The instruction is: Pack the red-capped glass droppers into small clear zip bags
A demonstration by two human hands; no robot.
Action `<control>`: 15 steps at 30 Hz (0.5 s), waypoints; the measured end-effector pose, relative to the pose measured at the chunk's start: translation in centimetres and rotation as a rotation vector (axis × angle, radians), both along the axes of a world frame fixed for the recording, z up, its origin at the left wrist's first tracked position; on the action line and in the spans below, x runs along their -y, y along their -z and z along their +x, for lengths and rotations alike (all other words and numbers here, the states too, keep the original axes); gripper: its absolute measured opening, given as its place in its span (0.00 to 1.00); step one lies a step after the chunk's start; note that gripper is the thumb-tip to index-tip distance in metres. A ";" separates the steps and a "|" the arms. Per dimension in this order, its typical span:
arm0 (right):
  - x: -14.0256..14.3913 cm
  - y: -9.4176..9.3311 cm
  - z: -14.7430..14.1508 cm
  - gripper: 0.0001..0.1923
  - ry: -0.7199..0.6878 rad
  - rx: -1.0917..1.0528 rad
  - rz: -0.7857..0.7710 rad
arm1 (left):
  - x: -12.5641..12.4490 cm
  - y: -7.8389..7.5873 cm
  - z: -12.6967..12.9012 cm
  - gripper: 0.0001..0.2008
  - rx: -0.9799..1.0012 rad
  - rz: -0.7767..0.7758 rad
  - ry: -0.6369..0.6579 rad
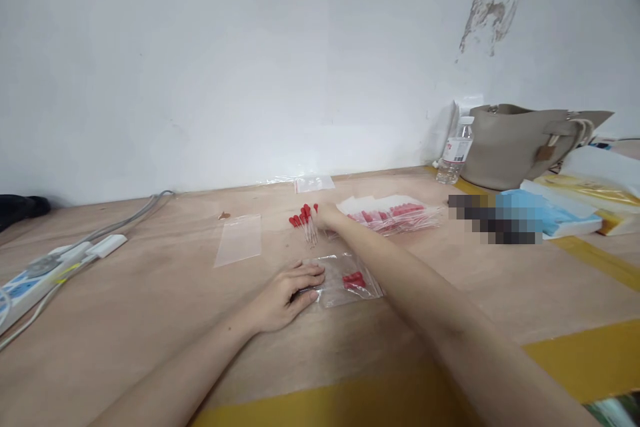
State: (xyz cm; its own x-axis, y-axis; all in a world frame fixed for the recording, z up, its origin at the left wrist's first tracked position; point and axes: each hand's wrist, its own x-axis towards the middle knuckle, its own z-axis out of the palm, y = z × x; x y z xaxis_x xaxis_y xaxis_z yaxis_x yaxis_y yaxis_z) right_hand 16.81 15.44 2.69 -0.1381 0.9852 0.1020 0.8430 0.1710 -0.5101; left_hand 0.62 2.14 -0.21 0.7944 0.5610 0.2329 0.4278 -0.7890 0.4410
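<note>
My left hand (pixel 290 292) lies low on the tabletop, fingers stretched over the left edge of a clear plastic bag (pixel 333 297). Its thumb is apart from the fingers. Inside that bag, toward the right, are several red pieces (pixel 354 279). Farther back, my right hand (pixel 326 217) reaches to a loose bunch of red-tipped thin sticks (pixel 306 217). One red tip shows right beside that hand; its fingers are blurred and mostly hidden, so their grip is unclear. Just right of it lies a spread stack of clear bags (pixel 395 215) with red contents.
Flat empty-looking bags (pixel 240 240) lie left and at the wall (pixel 314 184). A power strip (pixel 30 287) with cables is at far left. On the right stand a water bottle (pixel 455 153) and a grey handbag (pixel 510 147), near a blue packet (pixel 540 212). Yellow tape (pixel 585 353) crosses the table.
</note>
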 end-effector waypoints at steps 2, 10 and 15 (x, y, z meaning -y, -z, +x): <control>1.1 -0.5 1.8 0.13 0.006 -0.062 0.035 | 0.0 0.0 0.0 0.16 -0.006 0.002 -0.003; 9.6 2.4 11.8 0.32 0.132 -0.829 0.204 | -0.2 0.4 0.0 0.15 -0.019 0.024 -0.029; 11.2 5.1 12.6 0.32 0.238 -1.030 0.196 | -0.2 0.7 0.1 0.14 0.012 0.039 -0.033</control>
State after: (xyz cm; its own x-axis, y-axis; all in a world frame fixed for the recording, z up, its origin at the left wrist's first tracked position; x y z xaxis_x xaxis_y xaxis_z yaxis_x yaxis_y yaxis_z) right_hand 29.40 4.20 -2.44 0.2982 0.9291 0.2186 0.0452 0.2150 -0.9756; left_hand 0.76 2.36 -0.96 0.7729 0.5769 0.2643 0.4488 -0.7914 0.4150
